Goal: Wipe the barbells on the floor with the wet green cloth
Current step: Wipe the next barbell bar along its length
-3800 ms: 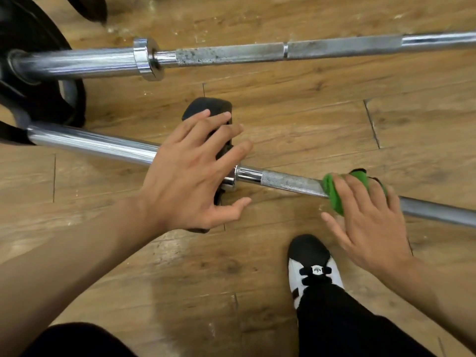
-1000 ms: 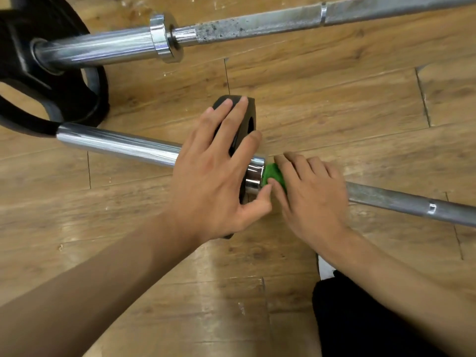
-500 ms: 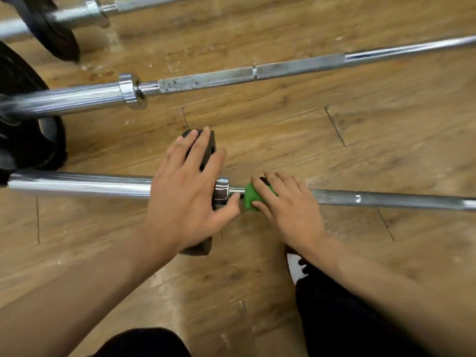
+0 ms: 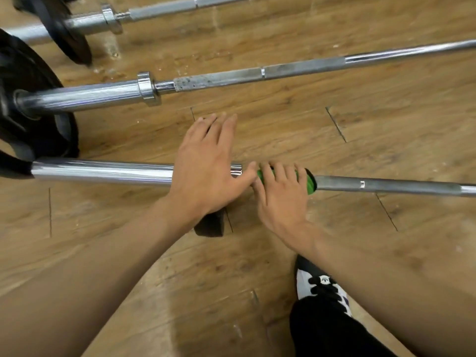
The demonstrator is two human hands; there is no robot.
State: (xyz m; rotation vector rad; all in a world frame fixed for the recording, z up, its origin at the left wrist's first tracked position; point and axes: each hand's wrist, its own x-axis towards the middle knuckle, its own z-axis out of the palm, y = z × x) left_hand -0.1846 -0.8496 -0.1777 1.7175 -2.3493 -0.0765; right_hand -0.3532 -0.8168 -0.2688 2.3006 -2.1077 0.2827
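Three steel barbells lie on the wooden floor. The nearest barbell [image 4: 386, 185] runs left to right across the middle of the view. My right hand [image 4: 280, 202] wraps the green cloth [image 4: 310, 182] around its shaft just right of the collar. With straight fingers, my left hand [image 4: 208, 173] rests on a small black plate [image 4: 210, 225] that sits on this bar's sleeve [image 4: 103, 171]. The middle barbell [image 4: 231, 78] and the far barbell [image 4: 159, 11] lie beyond, untouched.
Large black weight plates [image 4: 23, 99] stand at the left on the bars' sleeves, with another plate [image 4: 67, 34] on the far bar. My black-and-white shoe [image 4: 319, 284] and dark trouser leg are at the lower right. Bare wooden floor [image 4: 386, 124] separates the bars.
The cloth, once farther right on the shaft, has slid left to the collar and stays there. The view has pulled back, revealing the far barbell. My left hand has stayed on the small plate.
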